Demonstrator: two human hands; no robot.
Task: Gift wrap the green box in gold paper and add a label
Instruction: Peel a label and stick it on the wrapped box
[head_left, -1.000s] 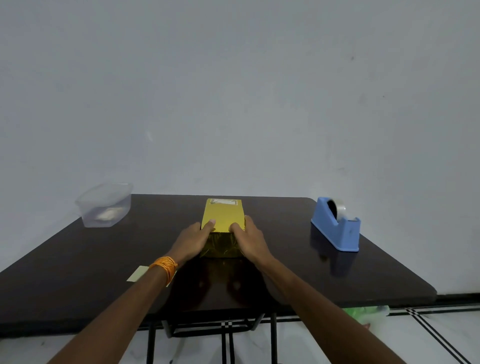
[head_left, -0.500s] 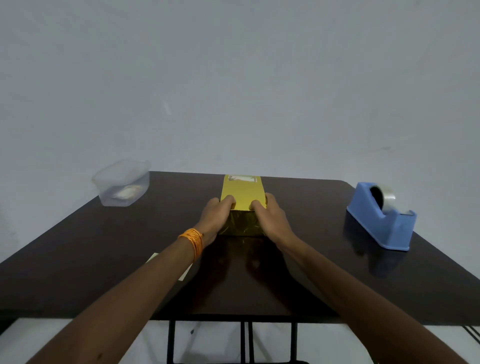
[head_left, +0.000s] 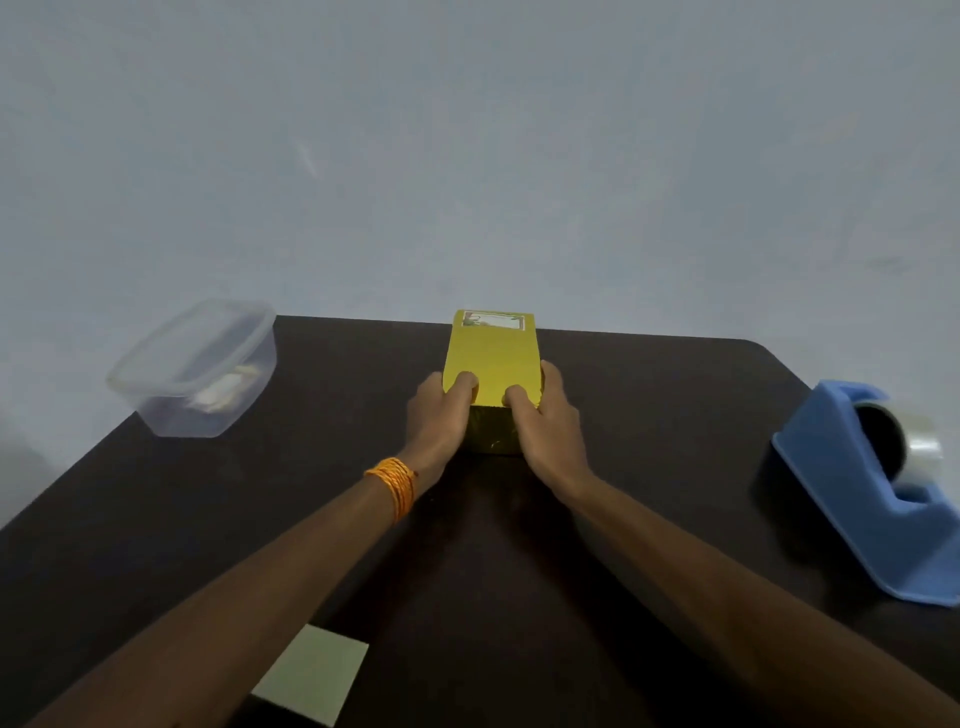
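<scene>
On the dark table (head_left: 675, 415), a hard shove could slide the gold-wrapped box (head_left: 491, 358) off the far edge it sits near, or crumple its foil, since the left hand (head_left: 436, 423) and right hand (head_left: 548, 423) clamp only its near end, fingers (head_left: 464, 383) curled onto the top, well apart from the label (head_left: 493, 320).

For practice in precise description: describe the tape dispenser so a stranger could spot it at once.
On the dark table, look to the right edge, right of the gold-wrapped box. The tape dispenser stands there alone. It is the only blue thing, a wedge carrying a clear tape roll.
</scene>
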